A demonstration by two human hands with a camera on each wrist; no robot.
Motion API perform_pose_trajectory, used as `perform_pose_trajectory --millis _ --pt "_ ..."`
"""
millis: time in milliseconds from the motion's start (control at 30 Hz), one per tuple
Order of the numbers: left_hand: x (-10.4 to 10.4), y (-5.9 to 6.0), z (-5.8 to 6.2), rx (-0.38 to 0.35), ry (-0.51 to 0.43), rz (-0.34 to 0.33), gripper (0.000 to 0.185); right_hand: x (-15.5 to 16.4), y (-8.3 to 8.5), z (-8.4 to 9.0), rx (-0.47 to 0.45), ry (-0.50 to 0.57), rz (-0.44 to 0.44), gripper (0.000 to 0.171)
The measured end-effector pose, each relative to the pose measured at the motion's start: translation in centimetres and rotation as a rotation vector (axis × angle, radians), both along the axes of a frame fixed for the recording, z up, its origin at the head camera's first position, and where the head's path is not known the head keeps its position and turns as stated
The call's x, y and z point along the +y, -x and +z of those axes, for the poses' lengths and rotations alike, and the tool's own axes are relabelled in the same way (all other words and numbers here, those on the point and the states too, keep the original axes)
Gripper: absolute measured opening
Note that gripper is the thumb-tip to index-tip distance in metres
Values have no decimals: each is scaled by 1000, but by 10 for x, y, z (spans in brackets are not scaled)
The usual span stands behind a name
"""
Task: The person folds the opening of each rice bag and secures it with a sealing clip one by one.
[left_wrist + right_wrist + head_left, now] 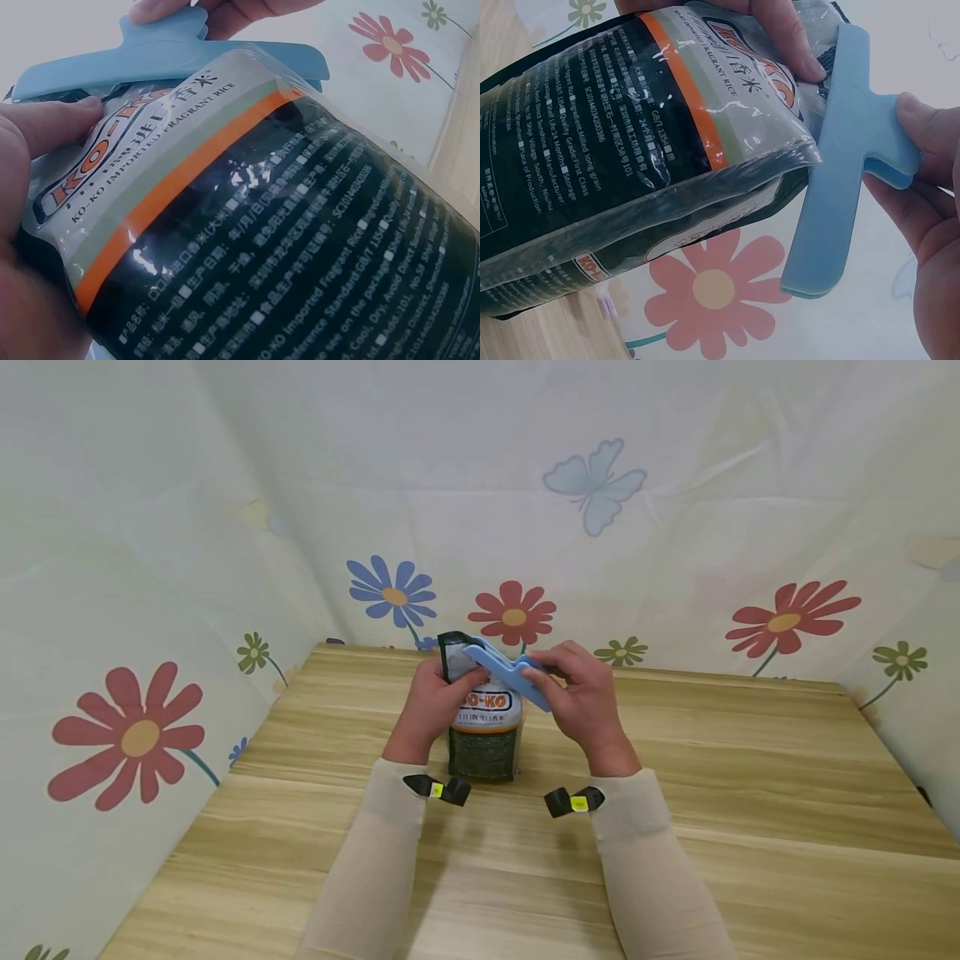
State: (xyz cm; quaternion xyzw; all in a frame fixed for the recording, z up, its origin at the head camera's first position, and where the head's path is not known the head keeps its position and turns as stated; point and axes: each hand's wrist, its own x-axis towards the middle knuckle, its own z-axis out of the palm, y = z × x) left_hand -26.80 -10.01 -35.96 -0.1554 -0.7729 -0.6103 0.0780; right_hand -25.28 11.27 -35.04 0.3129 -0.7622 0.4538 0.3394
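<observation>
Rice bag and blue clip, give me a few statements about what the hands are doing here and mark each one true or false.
1. The left hand grips the rice bag near its top. True.
2. The right hand holds a red clip. False: the bag clip it pinches is blue.
3. The rice bag lies flat on the wooden table. False: it stands upright, held between both hands.
4. The bag clip sits at the top edge of the rice bag. True.
5. The bag's label band is orange. True.
</observation>
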Motion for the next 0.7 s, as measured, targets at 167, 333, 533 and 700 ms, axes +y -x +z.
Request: perform_pose_trajectory --millis 167,333,533,700 --pt "0 1 -1 1 0 -6 26 -2 0 0 7 11 13 25" --pt "-1 1 -1 6 7 -16 26 -3 0 -1 15 25 25 25" --pt "-1 2 -2 12 19 -13 26 -5 0 0 40 29 27 24" --pt "-1 3 -4 7 34 -10 27 -5 1 0 54 37 39 23"
